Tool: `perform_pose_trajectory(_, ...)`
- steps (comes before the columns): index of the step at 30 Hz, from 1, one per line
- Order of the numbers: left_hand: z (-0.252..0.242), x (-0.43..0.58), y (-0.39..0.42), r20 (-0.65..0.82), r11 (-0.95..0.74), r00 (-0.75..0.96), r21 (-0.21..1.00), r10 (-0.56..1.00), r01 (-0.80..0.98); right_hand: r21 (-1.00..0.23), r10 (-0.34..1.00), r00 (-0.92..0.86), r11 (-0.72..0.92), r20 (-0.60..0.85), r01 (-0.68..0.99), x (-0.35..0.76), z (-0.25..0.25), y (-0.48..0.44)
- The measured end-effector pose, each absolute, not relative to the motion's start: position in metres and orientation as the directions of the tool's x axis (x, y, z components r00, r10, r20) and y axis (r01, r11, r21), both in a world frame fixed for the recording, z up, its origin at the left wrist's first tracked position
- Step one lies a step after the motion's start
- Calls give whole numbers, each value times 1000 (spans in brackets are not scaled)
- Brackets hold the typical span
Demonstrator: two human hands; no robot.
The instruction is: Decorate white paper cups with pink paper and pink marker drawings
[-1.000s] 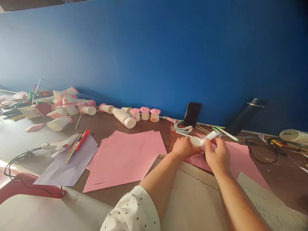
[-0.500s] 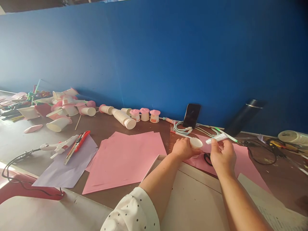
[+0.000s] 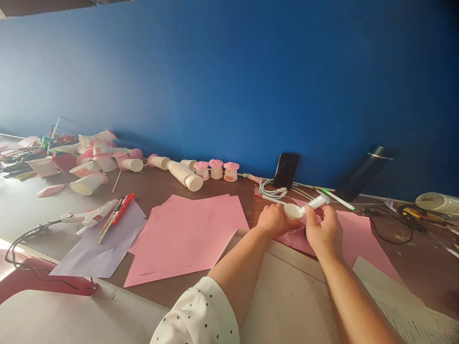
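My left hand point(image 3: 274, 220) is wrapped round a small white paper cup point(image 3: 293, 210), its open mouth facing me. Between the fingers of my right hand point(image 3: 324, 232) is a slim, whitish translucent tube point(image 3: 314, 204). The tube's lower left end meets the cup's rim, or very nearly so. Under both hands lies a pink paper sheet point(image 3: 358, 234). A dark object beside my right fingers is mostly hidden.
Pink sheets point(image 3: 190, 234) lie to the left, then a red cutter point(image 3: 116, 215) and a glue gun point(image 3: 88, 217) on lilac paper point(image 3: 89, 255). Stacked cups point(image 3: 182, 176), three pink-topped cups point(image 3: 216, 169), a phone point(image 3: 287, 170) and a black bottle point(image 3: 367, 174) line the blue wall.
My right hand has moved left and brought the tube's end to the cup's rim. My left hand keeps its hold on the cup with hardly any movement.
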State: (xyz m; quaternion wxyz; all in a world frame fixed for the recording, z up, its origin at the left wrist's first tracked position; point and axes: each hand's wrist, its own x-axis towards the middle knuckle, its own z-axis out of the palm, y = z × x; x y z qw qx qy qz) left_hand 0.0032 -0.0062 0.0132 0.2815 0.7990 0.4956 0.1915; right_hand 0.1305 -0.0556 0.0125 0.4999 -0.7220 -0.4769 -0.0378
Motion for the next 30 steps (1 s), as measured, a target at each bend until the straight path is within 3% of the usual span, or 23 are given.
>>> perform_pose_trajectory(13,11,3,-5,48,-364,438,641,898,676,-663,670,513,-40,537,747,132,13,-55)
perform_pose_trajectory(18,7,4,-4,69,-372,439,658,896,655,-734,626,618,-106,475,671,136,15,-56)
perform_pose_trajectory(21,7,4,-4,62,-358,430,665,901,655,-773,632,621,-54,464,632,133,19,-60)
perform_pose_trajectory(26,7,4,-4,62,-361,427,652,902,667,-670,668,447,104,594,735,125,19,-64)
perform_pose_trajectory(30,8,3,-5,53,-373,445,638,894,674,-557,669,340,135,661,819,129,12,-61)
